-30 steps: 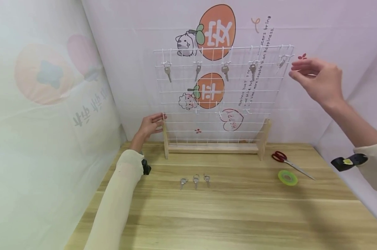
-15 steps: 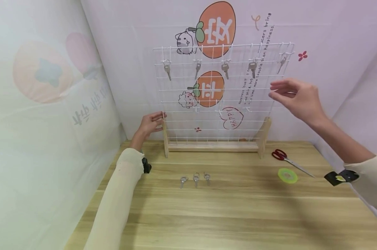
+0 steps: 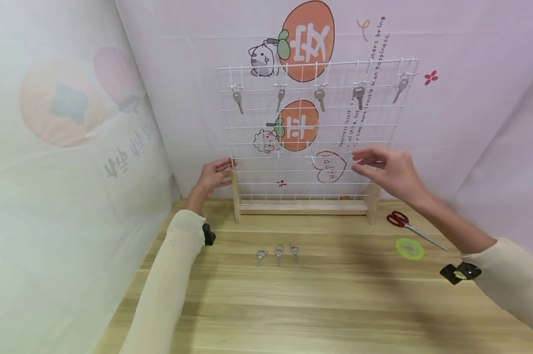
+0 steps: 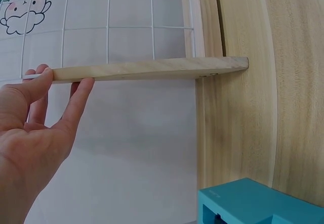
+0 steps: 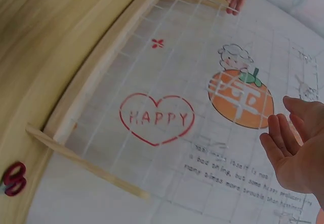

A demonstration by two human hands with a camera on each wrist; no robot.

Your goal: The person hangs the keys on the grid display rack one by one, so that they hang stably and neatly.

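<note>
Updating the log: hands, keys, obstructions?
Left hand grips wooden upright; right hand empty, near wire grid. Five keys hung, three on table. Scissors, green roll off right; nothing visibly blocking.

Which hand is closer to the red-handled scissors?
Right. The right hand is above and left of the scissors in the head view; the left hand grips the left wooden post, at the far end of the rack.

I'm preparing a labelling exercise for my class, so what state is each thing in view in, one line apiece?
Rack, upright on the table
Left hand, gripping the rack's wooden post
Right hand, fingers bent, holding nothing visible
Five keys, hanging on the rack
Middle lower hook, bare
Three keys, lying on the table
Scissors, closed
Green disc, lying flat
</note>
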